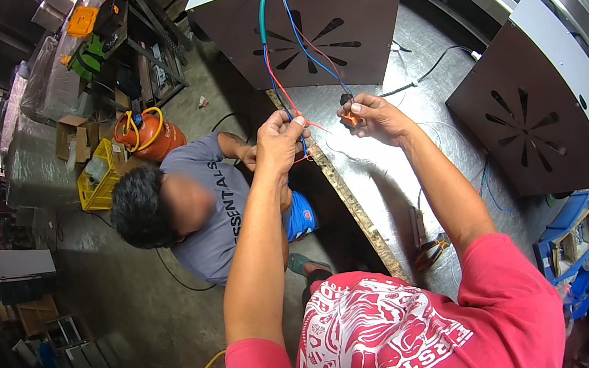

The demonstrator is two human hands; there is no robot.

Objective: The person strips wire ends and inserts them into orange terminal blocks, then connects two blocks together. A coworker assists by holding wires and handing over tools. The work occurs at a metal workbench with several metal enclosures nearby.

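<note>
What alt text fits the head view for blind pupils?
A person's left grip pinches red and blue wires; the right grip holds a small orange-and-black part. The wires run through a green sleeve from a white-topped brown box. Another person in grey is at left.

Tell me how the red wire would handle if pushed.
The red wire is probably floppy and apt to buckle, since it looks thin. Its slimness suggests little weight. Movement may be limited by the left hand pinching it below the green sleeve.
</note>
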